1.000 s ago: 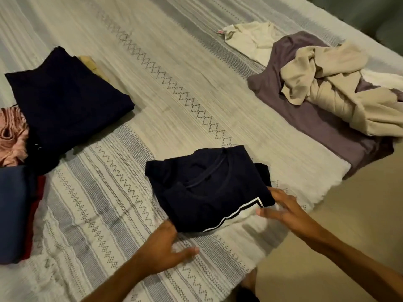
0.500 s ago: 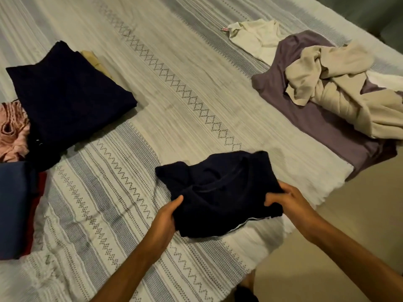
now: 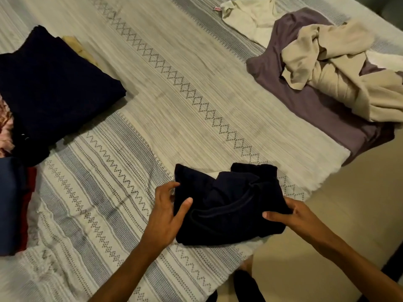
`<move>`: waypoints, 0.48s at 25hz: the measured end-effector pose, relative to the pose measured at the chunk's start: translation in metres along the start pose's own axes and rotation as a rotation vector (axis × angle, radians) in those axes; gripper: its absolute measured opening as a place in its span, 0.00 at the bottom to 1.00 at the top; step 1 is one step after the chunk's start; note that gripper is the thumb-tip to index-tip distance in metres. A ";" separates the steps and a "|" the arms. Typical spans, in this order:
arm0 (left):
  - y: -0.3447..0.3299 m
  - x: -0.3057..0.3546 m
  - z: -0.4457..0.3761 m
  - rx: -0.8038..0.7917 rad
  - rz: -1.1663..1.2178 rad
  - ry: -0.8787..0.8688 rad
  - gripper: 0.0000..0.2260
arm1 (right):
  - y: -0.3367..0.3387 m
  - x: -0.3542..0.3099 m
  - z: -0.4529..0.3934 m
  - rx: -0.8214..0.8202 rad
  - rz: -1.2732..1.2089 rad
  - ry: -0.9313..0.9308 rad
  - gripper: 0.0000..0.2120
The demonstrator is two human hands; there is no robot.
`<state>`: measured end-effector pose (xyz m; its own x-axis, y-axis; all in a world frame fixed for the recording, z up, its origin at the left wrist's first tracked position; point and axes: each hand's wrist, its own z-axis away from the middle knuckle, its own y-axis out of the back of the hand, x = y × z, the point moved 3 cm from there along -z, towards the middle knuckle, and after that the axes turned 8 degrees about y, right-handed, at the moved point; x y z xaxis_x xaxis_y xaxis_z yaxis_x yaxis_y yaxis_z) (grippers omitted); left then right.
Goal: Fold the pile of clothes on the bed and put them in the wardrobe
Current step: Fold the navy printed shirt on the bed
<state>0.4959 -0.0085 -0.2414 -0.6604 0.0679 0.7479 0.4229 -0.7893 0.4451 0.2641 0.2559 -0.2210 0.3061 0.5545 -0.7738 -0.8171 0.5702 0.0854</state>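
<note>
A folded navy shirt (image 3: pixel 226 203) sits near the bed's front right corner, lifted slightly between both hands. My left hand (image 3: pixel 166 211) grips its left edge, thumb on top and fingers under. My right hand (image 3: pixel 290 216) grips its right edge the same way. On the far right lies an unfolded heap: a beige garment (image 3: pixel 331 68) on a mauve shirt (image 3: pixel 305 105), with a cream top (image 3: pixel 246 18) behind. A folded dark navy garment (image 3: pixel 50 90) lies at the left.
The bed carries a striped white and grey cover (image 3: pixel 174 83). At the left edge are a pink cloth (image 3: pixel 5 127), a blue folded piece (image 3: pixel 9 203) and something red (image 3: pixel 29 192). A tan cloth (image 3: pixel 76 44) peeks out behind the dark stack. Beige floor (image 3: pixel 327 214) lies at the right.
Both hands went from flat beside the navy shirt to gripping its two sides. The shirt has bunched up, and its white-striped hem is now hidden.
</note>
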 end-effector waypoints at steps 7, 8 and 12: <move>0.002 -0.001 0.003 -0.388 -0.576 -0.429 0.18 | 0.005 -0.014 -0.012 -0.047 0.468 0.233 0.34; 0.006 0.006 0.000 -0.401 -0.410 -0.320 0.13 | 0.008 -0.019 -0.017 -0.049 0.484 0.217 0.26; 0.027 0.050 -0.020 -0.461 -0.058 -0.165 0.09 | 0.025 -0.053 -0.025 -0.099 0.194 0.213 0.11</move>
<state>0.4621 -0.0389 -0.2019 -0.5514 0.1858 0.8133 0.0450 -0.9668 0.2514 0.2152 0.2253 -0.1936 0.0393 0.5016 -0.8642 -0.8969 0.3990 0.1908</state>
